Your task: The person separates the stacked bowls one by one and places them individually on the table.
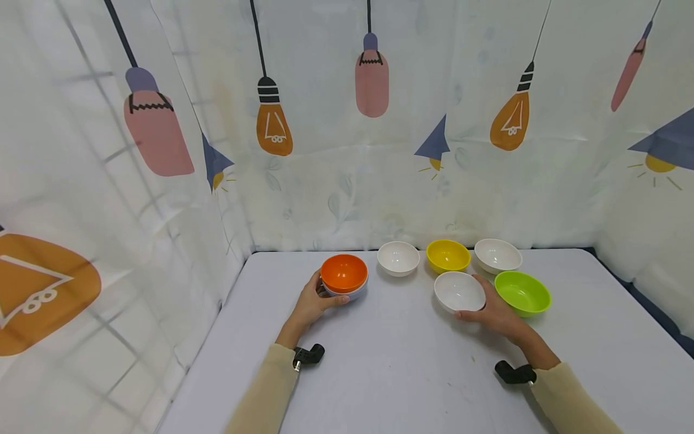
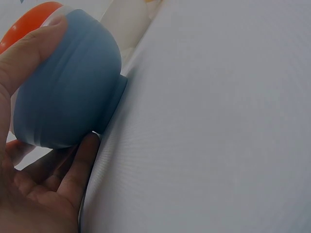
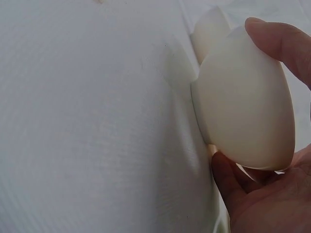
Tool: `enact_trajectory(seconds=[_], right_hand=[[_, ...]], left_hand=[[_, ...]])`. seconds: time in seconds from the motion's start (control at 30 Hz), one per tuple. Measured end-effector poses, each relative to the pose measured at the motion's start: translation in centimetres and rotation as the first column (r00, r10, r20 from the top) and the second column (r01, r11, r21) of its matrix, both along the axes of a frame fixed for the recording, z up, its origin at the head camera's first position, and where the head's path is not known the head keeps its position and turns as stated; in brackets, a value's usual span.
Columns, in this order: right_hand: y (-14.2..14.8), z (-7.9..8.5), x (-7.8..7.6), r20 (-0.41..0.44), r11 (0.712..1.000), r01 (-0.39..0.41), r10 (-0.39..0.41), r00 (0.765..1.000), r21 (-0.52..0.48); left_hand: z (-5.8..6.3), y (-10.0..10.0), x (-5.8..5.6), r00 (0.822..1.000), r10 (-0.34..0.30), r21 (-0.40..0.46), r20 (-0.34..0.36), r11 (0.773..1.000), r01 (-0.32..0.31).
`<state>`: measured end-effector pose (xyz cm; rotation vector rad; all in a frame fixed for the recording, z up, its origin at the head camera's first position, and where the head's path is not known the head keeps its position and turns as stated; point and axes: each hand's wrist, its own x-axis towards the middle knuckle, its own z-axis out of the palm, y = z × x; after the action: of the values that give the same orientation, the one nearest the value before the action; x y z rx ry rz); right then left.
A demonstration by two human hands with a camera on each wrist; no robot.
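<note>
My left hand (image 1: 313,304) grips a blue bowl (image 2: 73,82) at the left of the table, its thumb on the rim and fingers curled around the far side. An orange bowl (image 1: 344,272) sits nested inside the blue one. Toward the right, my right hand (image 1: 496,312) holds a white bowl (image 1: 458,292) between thumb and fingers. In the right wrist view the thumb lies at that bowl's rim and the other fingers reach around its side, low by the tabletop. Just right of this hand stands a green bowl (image 1: 523,293).
Along the back edge of the white table (image 1: 390,374) stand a white bowl (image 1: 398,258), a yellow bowl (image 1: 447,255) and another white bowl (image 1: 497,255). A patterned curtain (image 1: 336,193) hangs close behind and along the left side.
</note>
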<state>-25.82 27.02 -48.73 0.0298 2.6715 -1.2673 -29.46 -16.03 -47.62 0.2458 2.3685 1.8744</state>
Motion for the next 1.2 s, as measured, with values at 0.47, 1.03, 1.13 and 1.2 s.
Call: enact_trajectory(seconds=[0.47,1.03,1.13,1.2], right_hand=[[0.0,0.1,0.1,-0.026,1.0,-0.016,0.016,1.0,-0.001],[-0.2,1.6,0.1,-0.052,0.999,-0.027,0.028,0.998,0.033],[-0.6,2.7,0.0,-0.073,0.999,-0.032,0.035,0.997,0.044],[-1.0,3.4,-0.1,-0.1,0.998,-0.044,0.048,0.994,0.043]], left_hand=[[0.2,0.0,0.2,1.0,0.004,-0.001,0.0,1.0,-0.004],[-3.1,-0.5,-1.8,0.999,0.027,-0.006,-0.031,1.0,-0.027],[-3.0,-0.5,-1.7,0.999,0.023,-0.011,-0.039,1.0,-0.024],[-2.9,-0.5,-1.6,0.999,0.025,-0.016,-0.041,1.0,-0.025]])
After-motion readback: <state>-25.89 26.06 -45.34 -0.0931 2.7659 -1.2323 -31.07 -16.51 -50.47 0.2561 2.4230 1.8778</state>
